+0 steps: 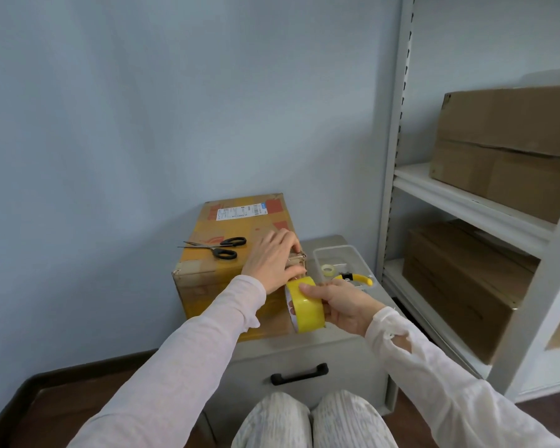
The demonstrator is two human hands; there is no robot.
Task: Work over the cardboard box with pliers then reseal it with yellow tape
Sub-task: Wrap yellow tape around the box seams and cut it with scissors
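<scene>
Brightness: moderate and even, with a cool cast across the pale blue wall (110, 108).
Source: out of frame; light soft and diffuse.
Shadows: faint; wall darkens toward the lower left, deeper shade lies inside the lower shelf bay (414, 221).
Glare: mild sheen on the yellow tape roll (307, 307).
Distortion: wide-angle; the shelf upright (396, 140) leans, edges stretch.
Focus: cardboard box (227, 227) fairly sharp; sleeves (207, 334) and knees (272, 415) at the bottom edge soft.

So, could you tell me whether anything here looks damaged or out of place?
Yes: the cardboard box is frayed and dented at its near left top corner, and the right sleeve has a torn hole just behind the wrist. Nothing looks spilled.
</scene>
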